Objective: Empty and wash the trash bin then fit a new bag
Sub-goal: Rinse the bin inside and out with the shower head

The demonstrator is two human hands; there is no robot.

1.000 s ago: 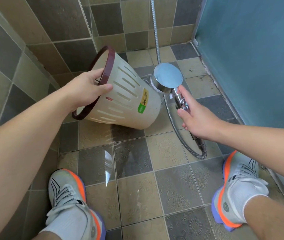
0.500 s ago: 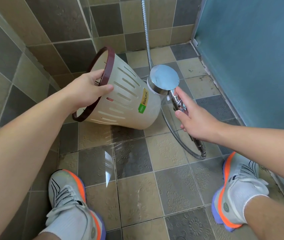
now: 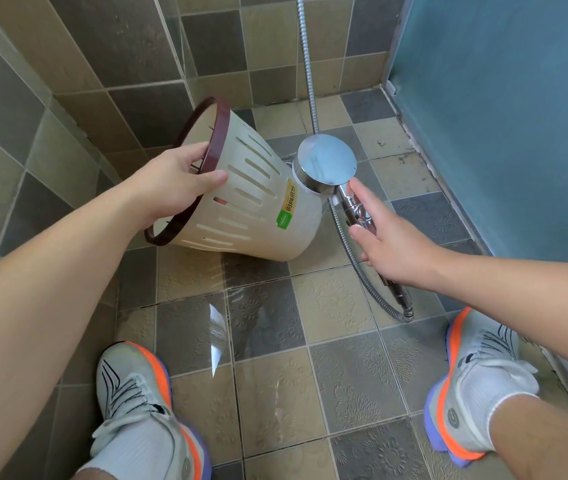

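A cream slotted trash bin (image 3: 258, 209) with a dark red rim is tipped on its side above the tiled floor, its mouth facing left toward the wall. My left hand (image 3: 175, 183) grips the rim, thumb outside and fingers inside. A chrome shower head (image 3: 326, 164) hovers at the bin's base end, its back toward me. My right hand (image 3: 390, 244) holds the shower handle, index finger stretched along it. No water spray is visible.
The metal shower hose (image 3: 310, 81) runs up the back wall and loops by my right shoe (image 3: 480, 386). My left shoe (image 3: 144, 410) stands on the wet floor (image 3: 262, 323). Tiled walls close the left and back; a blue-green panel (image 3: 500, 116) bounds the right.
The shower head has shifted slightly left, closer to the bin's base. The bin stays tipped in my left hand.
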